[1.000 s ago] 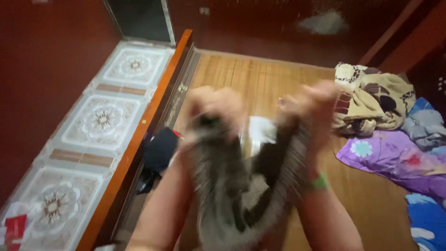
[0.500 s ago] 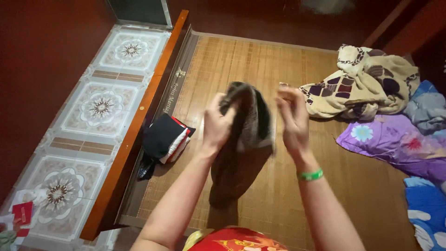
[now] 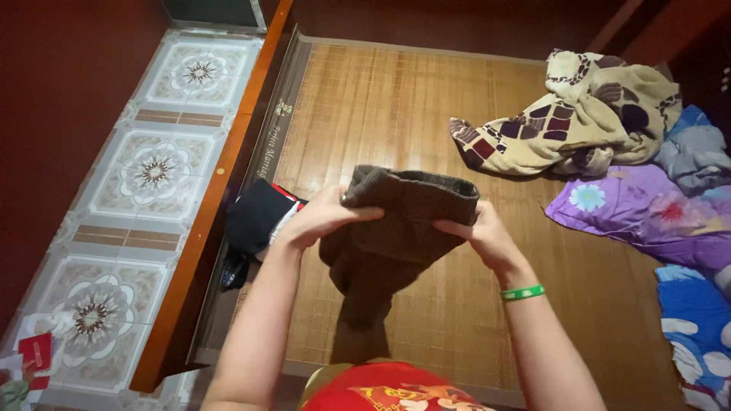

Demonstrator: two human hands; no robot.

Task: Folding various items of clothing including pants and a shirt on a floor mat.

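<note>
The brown garment [image 3: 400, 228] now stretches flat between both hands, no longer bunched. The right hand [image 3: 487, 237] grips it again

A bed [image 3: 381, 114] with a woven bamboo mat carries a dark folded pile of clothes [image 3: 259, 221] at its left edge, a cream patterned blanket [image 3: 579, 114] far right, and purple [image 3: 647, 221] and blue [image 3: 697, 327] sheets along the right.

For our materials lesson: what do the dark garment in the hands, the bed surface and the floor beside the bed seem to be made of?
Brown garment: likely knitted fabric, matte, ribbed texture, hangs limp.
Mat on the bed: probably bamboo or reed, thin parallel slats with a slight sheen.
Floor: seemingly glazed ceramic tile, with flower patterns and grout lines.
</note>
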